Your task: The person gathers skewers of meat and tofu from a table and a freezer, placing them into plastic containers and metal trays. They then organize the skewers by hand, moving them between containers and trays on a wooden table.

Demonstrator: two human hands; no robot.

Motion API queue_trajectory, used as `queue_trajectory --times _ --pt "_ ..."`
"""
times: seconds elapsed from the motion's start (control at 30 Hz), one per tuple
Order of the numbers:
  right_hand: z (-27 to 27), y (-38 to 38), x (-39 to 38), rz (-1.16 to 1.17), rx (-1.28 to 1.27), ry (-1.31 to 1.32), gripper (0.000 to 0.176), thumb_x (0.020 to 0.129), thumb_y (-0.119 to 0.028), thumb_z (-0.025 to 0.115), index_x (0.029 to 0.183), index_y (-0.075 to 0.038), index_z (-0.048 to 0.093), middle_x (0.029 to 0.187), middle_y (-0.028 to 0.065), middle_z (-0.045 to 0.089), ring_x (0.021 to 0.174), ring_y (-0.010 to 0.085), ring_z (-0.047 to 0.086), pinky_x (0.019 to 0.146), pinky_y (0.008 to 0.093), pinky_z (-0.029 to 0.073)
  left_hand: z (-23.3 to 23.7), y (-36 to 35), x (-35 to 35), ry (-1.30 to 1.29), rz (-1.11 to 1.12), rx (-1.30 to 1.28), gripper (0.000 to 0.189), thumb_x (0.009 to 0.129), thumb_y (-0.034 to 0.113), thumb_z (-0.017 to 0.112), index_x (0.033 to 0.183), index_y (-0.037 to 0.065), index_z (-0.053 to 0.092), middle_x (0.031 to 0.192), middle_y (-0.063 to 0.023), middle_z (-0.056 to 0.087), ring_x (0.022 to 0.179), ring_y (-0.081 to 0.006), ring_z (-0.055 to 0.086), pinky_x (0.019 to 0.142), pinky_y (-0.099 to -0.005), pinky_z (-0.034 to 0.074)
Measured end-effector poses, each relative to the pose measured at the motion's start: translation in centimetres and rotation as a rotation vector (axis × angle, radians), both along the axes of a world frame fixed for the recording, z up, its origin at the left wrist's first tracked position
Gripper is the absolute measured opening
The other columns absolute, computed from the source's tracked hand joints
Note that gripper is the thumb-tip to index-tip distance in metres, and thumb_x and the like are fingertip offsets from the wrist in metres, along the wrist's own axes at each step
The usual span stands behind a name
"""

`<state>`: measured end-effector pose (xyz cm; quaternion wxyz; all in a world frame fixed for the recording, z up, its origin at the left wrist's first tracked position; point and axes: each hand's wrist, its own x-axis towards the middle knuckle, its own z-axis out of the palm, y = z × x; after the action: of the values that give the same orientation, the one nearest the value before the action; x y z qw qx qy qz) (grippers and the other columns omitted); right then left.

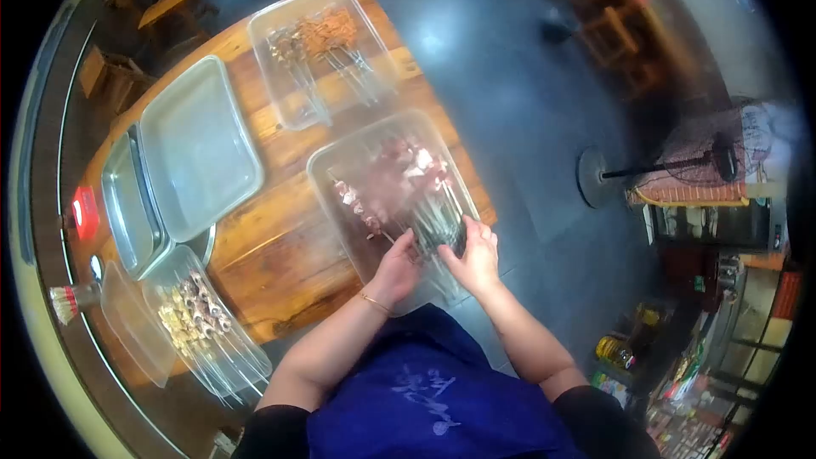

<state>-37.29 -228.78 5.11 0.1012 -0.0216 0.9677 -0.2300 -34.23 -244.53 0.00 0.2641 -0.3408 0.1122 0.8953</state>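
Left hand (398, 270) and right hand (478, 260), half-curled, flank skewers (434, 202); hold unclear. Meat (418, 161) likely soft, slippery: grasp bare sticks (441, 223).

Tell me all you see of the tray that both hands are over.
The tray looks like translucent plastic: rectangular, rounded corners, raised rim. It sits uncovered on the wooden table, by its edge. Inside lie skewers of reddish meat, sticks mostly towards the person. The left hand and right hand are at its near end; contact is unclear.
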Motion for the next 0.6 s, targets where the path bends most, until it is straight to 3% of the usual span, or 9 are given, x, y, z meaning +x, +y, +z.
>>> queue_trajectory --times 0.1,0.2,0.23,0.27,0.33,0.4,0.5,0.53,0.6 --pt "-0.7 0.8 -0.1 -0.011 -0.243 -0.345 0.07 0.072 -0.039 0.072 0.127 -0.001 0.049 0.123 0.0229 0.051 0.106 0.0375 0.052 0.092 0.0428 0.044 0.7 0.2 -0.5 -0.005 -0.013 0.032 0.046 0.092 0.04 0.056 0.124 0.008 0.055 0.123 -0.0077 0.059 0.112 -0.0239 0.056 0.1 -0.0403 0.042" --pt "-0.1 0.5 -0.5 -0.016 -0.247 -0.304 0.06 0.072 -0.033 0.074 0.118 0.0 0.052 0.112 0.024 0.056 0.102 0.0357 0.057 0.089 0.0421 0.046 1.5 -0.3 0.2 0.04 -0.022 0.113 0.046 0.093 0.04 0.056 0.126 0.008 0.054 0.122 -0.0088 0.059 0.112 -0.0248 0.056 0.1 -0.0421 0.043" --pt "-0.7 0.6 -0.1 -0.028 -0.263 -0.263 0.059 0.072 -0.031 0.075 0.116 0.0 0.052 0.109 0.0239 0.058 0.101 0.0352 0.058 0.089 0.0418 0.046 0.9 0.0 0.6 0.013 -0.021 0.061 0.045 0.093 0.038 0.056 0.126 0.008 0.054 0.121 -0.0089 0.06 0.111 -0.0252 0.056 0.099 -0.0427 0.044" --pt "-2.5 0.5 0.8 -0.099 -0.442 -0.212 0.056 0.073 -0.03 0.076 0.113 0.0 0.051 0.102 0.022 0.062 0.096 0.0327 0.062 0.085 0.0396 0.048 0.1 0.2 0.9 -0.011 -0.028 0.011 0.044 0.093 0.037 0.057 0.126 0.008 0.054 0.121 -0.009 0.06 0.111 -0.0256 0.056 0.098 -0.0433 0.045" --pt "-1.8 -0.2 0.4 -0.095 -0.547 -0.3 0.056 0.074 -0.03 0.076 0.114 0.001 0.05 0.102 0.0196 0.064 0.095 0.0306 0.063 0.084 0.0385 0.049 2.2 0.8 0.5 -0.026 -0.025 -0.191 0.039 0.093 0.029 0.06 0.124 0.008 0.053 0.117 -0.0092 0.06 0.107 -0.0265 0.058 0.09 -0.0454 0.05" --pt "-0.1 -0.7 0.4 -0.116 -0.57 -0.381 0.054 0.076 -0.025 0.075 0.116 0.001 0.05 0.106 0.0175 0.065 0.097 0.0276 0.064 0.084 0.0361 0.05 2.4 1.8 1.2 -0.026 0.032 -0.346 0.034 0.092 0.018 0.06 0.122 0.003 0.053 0.112 -0.0094 0.061 0.101 -0.0236 0.059 0.086 -0.0416 0.051" --pt "1.9 -0.5 1.6 -0.124 -0.852 -0.323 0.051 0.077 -0.017 0.073 0.118 0.001 0.049 0.101 0.0132 0.064 0.093 0.0206 0.062 0.083 0.0331 0.049 5.6 3.0 1.8 -0.028 0.116 -0.47 0.032 0.09 0.01 0.06 0.12 -0.001 0.054 0.112 -0.0091 0.061 0.098 -0.0203 0.06 0.085 -0.0362 0.051" --pt "3.9 -0.4 1.4 -0.073 -0.743 -0.301 0.048 0.078 -0.014 0.072 0.118 0.001 0.049 0.103 0.0128 0.064 0.094 0.0183 0.062 0.084 0.032 0.049 5.8 3.4 2.3 -0.001 0.136 -0.531 0.033 0.089 0.009 0.061 0.119 -0.001 0.054 0.113 -0.0086 0.061 0.097 -0.0202 0.06 0.084 -0.0343 0.051" --pt "2.8 0.0 1.3 -0.034 -0.736 -0.303 0.047 0.078 -0.013 0.071 0.118 0.001 0.05 0.103 0.0126 0.064 0.094 0.0177 0.062 0.083 0.0315 0.049 5.7 3.8 2.5 0.02 0.135 -0.617 0.031 0.089 0.012 0.062 0.117 -0.001 0.056 0.11 -0.0085 0.063 0.096 -0.02 0.061 0.082 -0.0331 0.05"
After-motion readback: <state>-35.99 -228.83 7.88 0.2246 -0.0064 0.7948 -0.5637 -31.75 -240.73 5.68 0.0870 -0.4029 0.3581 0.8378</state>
